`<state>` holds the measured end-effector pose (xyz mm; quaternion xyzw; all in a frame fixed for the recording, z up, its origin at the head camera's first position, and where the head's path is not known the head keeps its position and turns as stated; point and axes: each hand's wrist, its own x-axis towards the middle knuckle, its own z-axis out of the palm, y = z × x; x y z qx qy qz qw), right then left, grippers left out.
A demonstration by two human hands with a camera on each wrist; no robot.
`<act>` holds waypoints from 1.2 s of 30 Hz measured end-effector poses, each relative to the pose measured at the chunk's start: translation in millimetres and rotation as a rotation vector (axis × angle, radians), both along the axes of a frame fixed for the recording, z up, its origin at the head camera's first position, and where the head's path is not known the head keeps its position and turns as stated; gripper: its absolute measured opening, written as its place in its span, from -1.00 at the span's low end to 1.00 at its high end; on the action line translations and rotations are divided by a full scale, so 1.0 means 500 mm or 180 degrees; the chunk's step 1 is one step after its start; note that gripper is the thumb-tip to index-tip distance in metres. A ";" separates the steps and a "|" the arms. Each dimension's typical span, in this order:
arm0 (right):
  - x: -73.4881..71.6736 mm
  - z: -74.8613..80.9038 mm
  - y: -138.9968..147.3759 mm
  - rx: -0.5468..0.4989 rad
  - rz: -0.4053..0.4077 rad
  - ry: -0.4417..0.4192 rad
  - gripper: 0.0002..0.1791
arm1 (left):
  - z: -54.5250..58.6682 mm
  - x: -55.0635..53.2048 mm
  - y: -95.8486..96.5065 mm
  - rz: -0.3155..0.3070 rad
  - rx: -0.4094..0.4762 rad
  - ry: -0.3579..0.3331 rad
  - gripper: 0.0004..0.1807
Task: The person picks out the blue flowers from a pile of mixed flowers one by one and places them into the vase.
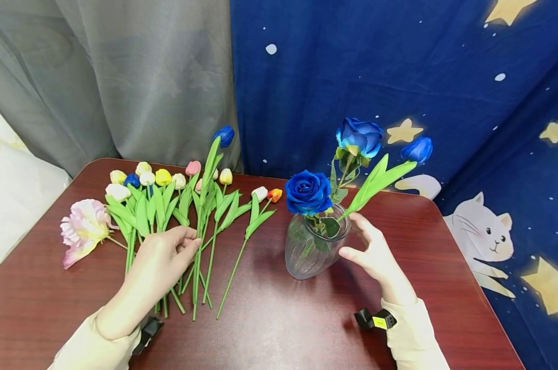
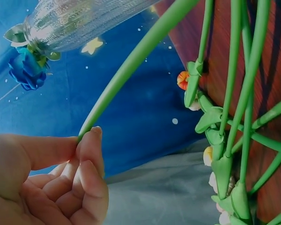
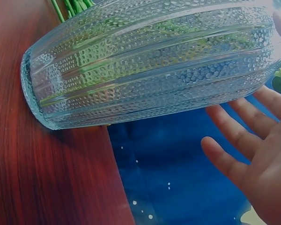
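Note:
My left hand (image 1: pixel 165 255) pinches the green stem of a blue tulip (image 1: pixel 224 135) between thumb and fingertips; the left wrist view shows the stem (image 2: pixel 131 65) rising from that pinch. The flower stands above the other tulips on the table. To the right is a clear textured glass vase (image 1: pixel 302 257), upright, holding two blue roses (image 1: pixel 309 192) and another blue tulip (image 1: pixel 417 150). Beside its rim my right hand (image 1: pixel 376 254) has thumb and fingers spread around the vase's right side. In the right wrist view the fingers (image 3: pixel 234 131) are loosely extended; some fingertips reach the glass edge.
Several tulips in white, yellow, pink and blue (image 1: pixel 163 177) lie left on the brown table (image 1: pixel 270 334), beside a large pink-white flower (image 1: pixel 87 228). An orange-and-white tulip pair (image 1: pixel 274 195) lies between them and the vase. Grey and blue curtains (image 1: pixel 307 92) hang behind.

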<state>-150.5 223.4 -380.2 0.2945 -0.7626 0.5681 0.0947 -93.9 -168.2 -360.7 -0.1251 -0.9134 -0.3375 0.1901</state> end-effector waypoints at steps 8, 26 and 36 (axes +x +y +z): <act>0.003 0.008 0.004 0.0311 -0.0228 -0.0001 -0.30 | 0.006 0.000 0.016 -0.0158 0.0094 0.0355 -0.89; 0.011 0.031 0.005 0.0496 -0.0387 0.0314 -0.34 | 0.028 0.014 0.060 -0.0657 0.0256 0.0784 -0.80; 0.022 0.062 0.009 0.0042 -0.0318 0.0588 -0.42 | 0.036 0.024 0.077 -0.0840 0.0312 0.0937 -0.75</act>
